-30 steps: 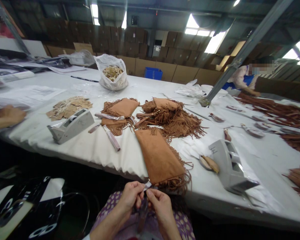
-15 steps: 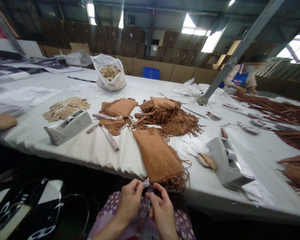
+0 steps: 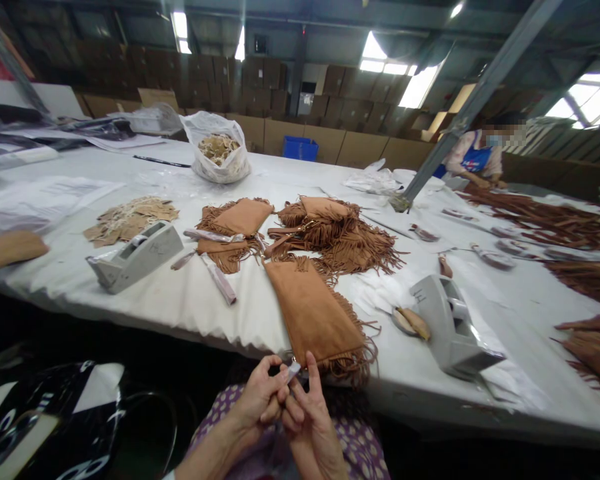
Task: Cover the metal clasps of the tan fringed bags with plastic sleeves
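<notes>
A tan suede pouch (image 3: 315, 313) with fringe lies at the table's front edge, its near corner toward me. At that corner a small metal clasp joins a strap wrapped in clear plastic (image 3: 293, 371). My left hand (image 3: 263, 397) pinches this wrapped strap between thumb and fingers. Pressed up against it, my right hand (image 3: 307, 417) has its index finger raised and its other fingers curled at the strap. The strap's lower part is mostly hidden by the hands. Other wrapped straps (image 3: 219, 280) lie beside a second fringed pouch (image 3: 243, 217) farther back.
Two tape dispensers, one left (image 3: 137, 257) and one right (image 3: 455, 327), flank the pouch. Behind are a pile of fringed pouches (image 3: 340, 233), tan pieces (image 3: 130, 219) and a plastic bag (image 3: 219, 163). Co-workers' hands show at left (image 3: 13, 250) and right (image 3: 593, 343).
My hands have come closer together at the wrapped strap. My right index finger has straightened upward, while the pouch stays in place. The co-worker's arm at left reaches farther in.
</notes>
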The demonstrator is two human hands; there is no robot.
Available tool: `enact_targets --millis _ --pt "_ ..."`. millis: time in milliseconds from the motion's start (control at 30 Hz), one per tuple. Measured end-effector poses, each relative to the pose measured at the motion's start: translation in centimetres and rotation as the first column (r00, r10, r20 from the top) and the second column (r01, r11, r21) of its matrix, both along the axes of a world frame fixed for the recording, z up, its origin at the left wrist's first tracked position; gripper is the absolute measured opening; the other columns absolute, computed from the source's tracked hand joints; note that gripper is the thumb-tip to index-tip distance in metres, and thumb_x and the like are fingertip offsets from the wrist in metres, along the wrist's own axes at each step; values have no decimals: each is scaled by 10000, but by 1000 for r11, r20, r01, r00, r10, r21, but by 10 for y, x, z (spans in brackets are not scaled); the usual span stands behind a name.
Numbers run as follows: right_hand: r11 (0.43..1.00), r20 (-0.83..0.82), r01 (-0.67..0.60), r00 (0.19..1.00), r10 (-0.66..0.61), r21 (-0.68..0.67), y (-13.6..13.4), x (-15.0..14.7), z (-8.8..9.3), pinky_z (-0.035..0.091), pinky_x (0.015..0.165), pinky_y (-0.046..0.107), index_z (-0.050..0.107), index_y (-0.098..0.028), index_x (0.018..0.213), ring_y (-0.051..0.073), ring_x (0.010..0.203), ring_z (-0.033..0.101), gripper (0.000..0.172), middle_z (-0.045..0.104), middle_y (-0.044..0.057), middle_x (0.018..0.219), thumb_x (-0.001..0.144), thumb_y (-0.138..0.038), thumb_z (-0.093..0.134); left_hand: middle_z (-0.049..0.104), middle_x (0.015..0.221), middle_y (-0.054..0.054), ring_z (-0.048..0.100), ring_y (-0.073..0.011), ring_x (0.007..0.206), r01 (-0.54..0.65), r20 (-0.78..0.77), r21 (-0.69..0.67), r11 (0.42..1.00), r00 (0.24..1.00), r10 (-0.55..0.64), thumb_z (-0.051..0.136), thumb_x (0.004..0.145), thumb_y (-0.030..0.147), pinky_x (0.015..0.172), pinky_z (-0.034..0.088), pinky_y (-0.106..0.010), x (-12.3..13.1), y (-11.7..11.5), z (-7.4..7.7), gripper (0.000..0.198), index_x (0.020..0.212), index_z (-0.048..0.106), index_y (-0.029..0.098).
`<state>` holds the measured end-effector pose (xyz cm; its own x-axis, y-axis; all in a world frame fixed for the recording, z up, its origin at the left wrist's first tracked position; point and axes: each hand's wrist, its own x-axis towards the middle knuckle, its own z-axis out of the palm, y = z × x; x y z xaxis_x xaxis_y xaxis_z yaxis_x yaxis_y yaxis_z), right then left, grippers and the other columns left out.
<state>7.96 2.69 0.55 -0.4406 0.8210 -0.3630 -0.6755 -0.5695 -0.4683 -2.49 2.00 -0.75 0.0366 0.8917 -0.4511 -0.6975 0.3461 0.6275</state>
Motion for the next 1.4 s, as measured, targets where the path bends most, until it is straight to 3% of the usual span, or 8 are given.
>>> enact_targets --millis 233,433,533,633,833,967,1233,1400 --pt "996 -144 -79 987 72 -43 11 4 9 209 359 65 526 -354 1176 -41 387 250 513 590 -52 849 751 -126 703 503 482 81 200 34 264 67 441 45 997 894 -80 652 752 126 327 112 -128 -7 -3 1 222 933 524 121" --pt "961 271 -244 941 202 133 21 7 12 202 303 101 491 -276 1190 -22 300 272 503 600 -64 684 743 -311 720 527 507 47 227 24 257 52 469 -4 999 882 -43 538 779 42 328 106 -138 -10 -3 -6 152 908 551 122" --pt "896 686 -391 712 149 212 36 29 24 272 286 171 480 -188 1233 64 289 419 601 612 -32 610 738 -464 679 537 548 53 223 39 273 35 441 -20 999 897 -23 570 800 82 336 116 -126 -22 -1 -3 137 928 548 128" --pt "897 896 -310 408 -174 315 65 60 33 393 360 248 589 -146 1092 114 354 492 522 661 37 673 774 -559 561 603 654 36 239 43 288 145 347 14 989 927 -141 634 784 122 338 116 -120 -36 -2 9 274 1029 525 175" --pt "605 683 -574 -105 -723 552 121 77 7 429 884 446 639 -143 1057 290 994 554 423 636 155 1067 848 -456 446 695 781 -59 294 24 271 516 -10 -10 857 856 -516 711 715 235 290 84 -164 -40 -25 14 259 927 609 127" --pt "576 535 -681 -310 -786 452 123 62 -16 400 858 455 562 -132 1191 298 971 509 427 601 162 1096 898 -390 388 711 716 -91 377 -17 278 632 -132 -99 768 757 -640 662 743 350 290 137 -177 -38 -51 -5 251 794 655 104" --pt "609 562 -666 -330 -759 431 122 62 -13 407 848 430 557 -155 1210 292 962 517 407 609 142 1070 909 -359 376 678 729 -32 580 -99 567 40 -502 -106 994 860 -88 652 716 538 518 412 -189 -60 -36 -18 413 827 643 140" --pt "673 782 -586 -102 -615 452 94 52 -4 441 877 423 540 -69 1239 297 1000 582 465 640 186 1108 873 -334 431 699 965 -91 643 -209 919 -108 -533 59 992 837 123 656 741 508 782 480 -273 -46 -2 -3 448 1008 623 150"
